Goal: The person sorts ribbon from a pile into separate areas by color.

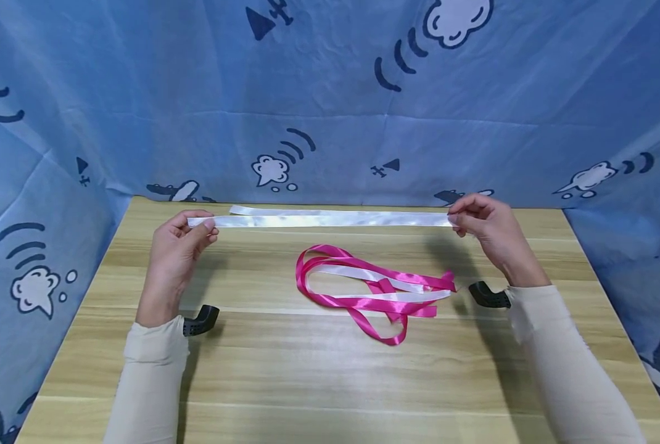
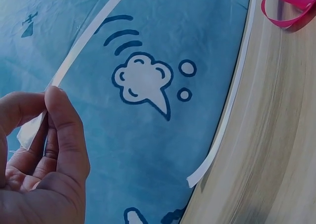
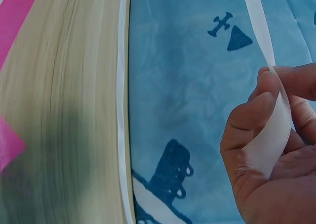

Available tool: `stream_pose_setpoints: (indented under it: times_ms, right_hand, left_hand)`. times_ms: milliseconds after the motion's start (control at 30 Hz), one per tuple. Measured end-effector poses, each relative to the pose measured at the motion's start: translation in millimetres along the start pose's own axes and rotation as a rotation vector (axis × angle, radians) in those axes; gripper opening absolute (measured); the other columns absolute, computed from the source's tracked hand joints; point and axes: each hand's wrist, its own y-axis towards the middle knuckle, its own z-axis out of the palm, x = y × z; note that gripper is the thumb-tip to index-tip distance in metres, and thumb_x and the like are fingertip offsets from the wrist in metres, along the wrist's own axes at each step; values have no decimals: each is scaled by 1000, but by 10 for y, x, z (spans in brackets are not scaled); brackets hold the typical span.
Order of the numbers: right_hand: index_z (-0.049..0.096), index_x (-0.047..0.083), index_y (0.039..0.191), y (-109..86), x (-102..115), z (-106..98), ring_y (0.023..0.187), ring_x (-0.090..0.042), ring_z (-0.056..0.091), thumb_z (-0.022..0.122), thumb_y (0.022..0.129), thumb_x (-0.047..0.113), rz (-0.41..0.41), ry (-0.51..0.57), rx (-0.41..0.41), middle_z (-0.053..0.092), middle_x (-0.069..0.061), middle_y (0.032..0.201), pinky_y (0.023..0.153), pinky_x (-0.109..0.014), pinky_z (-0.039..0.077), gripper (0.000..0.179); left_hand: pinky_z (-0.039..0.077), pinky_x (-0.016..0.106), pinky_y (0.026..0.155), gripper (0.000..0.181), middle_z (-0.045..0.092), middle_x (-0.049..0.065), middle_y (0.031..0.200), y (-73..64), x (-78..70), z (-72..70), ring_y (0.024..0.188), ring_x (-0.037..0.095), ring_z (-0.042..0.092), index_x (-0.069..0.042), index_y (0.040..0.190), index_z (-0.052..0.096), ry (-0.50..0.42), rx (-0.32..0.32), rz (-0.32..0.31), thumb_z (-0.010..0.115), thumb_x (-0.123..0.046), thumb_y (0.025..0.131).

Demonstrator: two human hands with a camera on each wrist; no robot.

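A: Layout?
B: Table (image 1: 285, 382), looped pink ribbon (image 1: 363, 303) on it. White ribbon (image 1: 330, 219) stretched straight above the tabletop.
A: Grip?
B: Left hand (image 1: 176, 253) pinches one end; right hand (image 1: 488, 231) pinches near the other.

Two hands (image 1: 176, 256) (image 1: 492, 233), two sleeves (image 1: 151, 376) (image 1: 571, 370), two black wrist pieces (image 1: 202, 320) (image 1: 490, 295), one table (image 1: 319, 388). Two white ribbons (image 1: 330, 219) (image 3: 120, 85) outside one pink-and-white ribbon heap (image 1: 374, 304); count inside heap unclear.

The long ribbon (image 1: 335, 219) is gleaming white, while the ribbon pile (image 1: 358, 303) is mixing magenta with white. The worktop (image 1: 308, 382) is showing pale yellow-brown wood grain; the blue cloth (image 1: 330, 80) is displaying white clouds and navy shapes. Sleeves (image 1: 149, 382) are showing cream.
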Motion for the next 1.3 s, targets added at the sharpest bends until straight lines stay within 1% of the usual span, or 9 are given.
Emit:
stream_pose_setpoints:
  times_ms: [200, 433, 533, 667, 800, 933, 1067, 1167, 1300]
  right_hand:
    - [69, 0, 108, -96, -43, -84, 76, -11, 64, 67, 101, 6, -9, 12, -43, 71, 8, 91, 69, -22, 56, 9]
    - [70, -1, 105, -201, -106, -153, 78, -11, 65, 68, 99, 1, -23, 88, -83, 72, 6, 91, 69, -21, 57, 6]
    - [71, 1, 102, -239, -125, -173, 79, -12, 66, 68, 99, -1, -27, 106, -99, 72, 5, 91, 70, -21, 57, 5]
    - [71, 2, 102, -282, -152, -186, 82, -11, 66, 67, 99, -1, -20, 127, -113, 72, 5, 92, 72, -20, 57, 6]
    - [70, -1, 104, -316, -185, -198, 83, -9, 66, 67, 99, -1, -14, 106, -130, 71, 7, 93, 73, -19, 57, 6]
    - [69, -2, 107, -296, -210, -205, 83, -8, 66, 66, 100, 1, 1, 22, -149, 70, 11, 93, 73, -18, 57, 8]
    - [68, -3, 109, -268, -230, -200, 84, -7, 66, 65, 102, 4, 8, -57, -171, 68, 15, 92, 73, -17, 57, 10]
    - [69, 0, 106, -243, -247, -188, 83, -7, 66, 65, 102, 3, 11, -46, -176, 68, 15, 91, 72, -16, 56, 7]
    - [70, 4, 103, -209, -268, -173, 81, -6, 66, 65, 101, 2, 24, 4, -174, 68, 13, 89, 71, -15, 56, 6]
  left_hand:
    - [61, 18, 73, 8, 73, 3, 87, -2, -6, -44, 76, 6, 72, -6, 101, 73, -19, -5, 0, 74, -1, 95]
    - [61, 17, 73, 10, 73, -1, 84, 0, 11, -68, 76, 6, 72, -8, 97, 73, -9, 4, -1, 71, 2, 96]
    - [61, 17, 73, 7, 73, 0, 84, -3, 20, -75, 76, 6, 72, -7, 98, 73, -22, 17, -3, 74, 0, 95]
    - [61, 18, 74, 7, 73, 0, 86, -2, 39, -87, 77, 7, 71, -7, 99, 73, -6, 22, -13, 76, -3, 94]
    - [61, 18, 74, 7, 73, -1, 86, 16, 61, -95, 79, 8, 70, -8, 99, 73, 42, 19, -30, 75, -3, 95]
    - [60, 17, 74, 8, 73, -3, 85, 67, 77, -95, 79, 7, 69, -10, 98, 72, 96, 10, -50, 73, -2, 97]
    - [60, 17, 73, 8, 73, -5, 84, 127, 96, -96, 78, 6, 69, -11, 97, 71, 123, 11, -74, 71, -2, 97]
    - [59, 17, 72, 8, 73, -6, 82, 167, 111, -101, 77, 5, 68, -10, 97, 71, 140, 16, -91, 71, -2, 97]
    - [58, 17, 71, 5, 73, -8, 82, 220, 134, -110, 78, 4, 67, -9, 100, 71, 211, 14, -114, 71, -5, 98]
